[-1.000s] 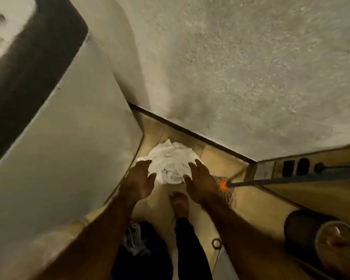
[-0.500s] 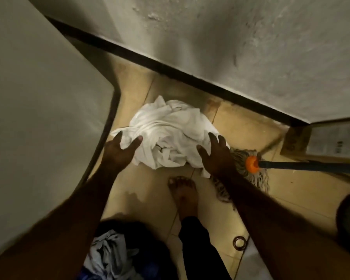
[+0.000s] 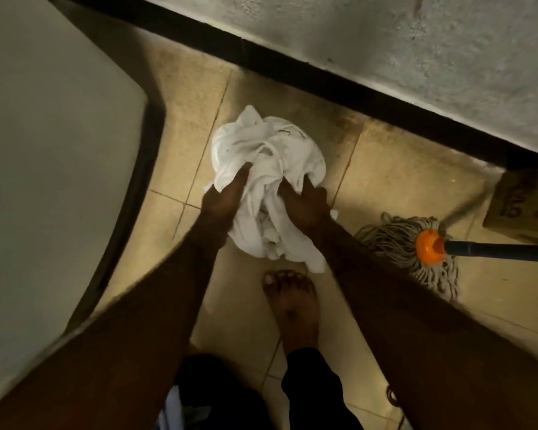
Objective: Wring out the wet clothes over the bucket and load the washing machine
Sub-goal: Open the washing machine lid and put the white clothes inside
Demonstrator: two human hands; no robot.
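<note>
The white cloth bundle (image 3: 271, 169) lies heaped on the tiled floor (image 3: 385, 181), just toward 12 o'clock from the frame's centre, with the person stooping over it. The left hand (image 3: 222, 201) presses against its 9 o'clock side, the visible fingers laid fairly straight along the fabric. The right hand (image 3: 306, 206) is pushed into the 3 o'clock side, and its fingertips are buried in the folds, so it cannot be told whether they curl round cloth. The step in hand reads as gathering the bundle for wringing. To do it well, both hands should scoop under and squeeze inward so no wet tail drags, keeping clear of the mop head (image 3: 410, 259) at 4 o'clock and the bare foot (image 3: 292, 302) at 6. Some bluish fabric (image 3: 170, 411) at the 7 o'clock edge may sit in the bucket, but it is too cropped to say.
</note>
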